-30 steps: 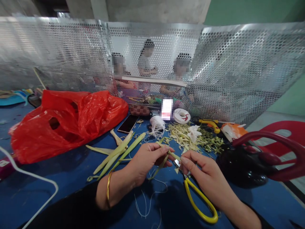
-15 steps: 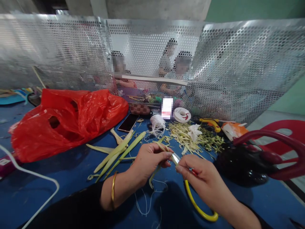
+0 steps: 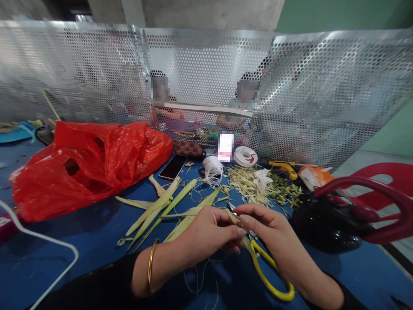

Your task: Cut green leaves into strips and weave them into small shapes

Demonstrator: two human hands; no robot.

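Note:
My left hand point(image 3: 211, 228), a gold bangle at its wrist, is closed around a pale green corn husk strip point(image 3: 248, 242). The strip runs between the fingertips of both hands and hangs below them. My right hand point(image 3: 272, 232) is closed on the yellow-handled scissors point(image 3: 271, 284), high up by the blades, with thumb and forefinger pinching close to the husk. The scissor loops hang under my right palm, and the blade tip shows above my fingers. Several more corn husks point(image 3: 155, 206) lie spread on the blue table left of my hands.
A crumpled red plastic bag point(image 3: 129, 155) lies left. Farther back are a phone point(image 3: 173, 166), white string point(image 3: 213, 169), a spool point(image 3: 246, 156) and husk scraps point(image 3: 248, 183). A black kettle point(image 3: 329, 224) stands right; a perforated metal screen point(image 3: 206, 64) runs behind.
My hands have drawn together, the left moving right. The scissors' yellow loops show more openly beneath my right hand. More husk lies visible behind my left hand. A standing person behind the screen has shifted rightward.

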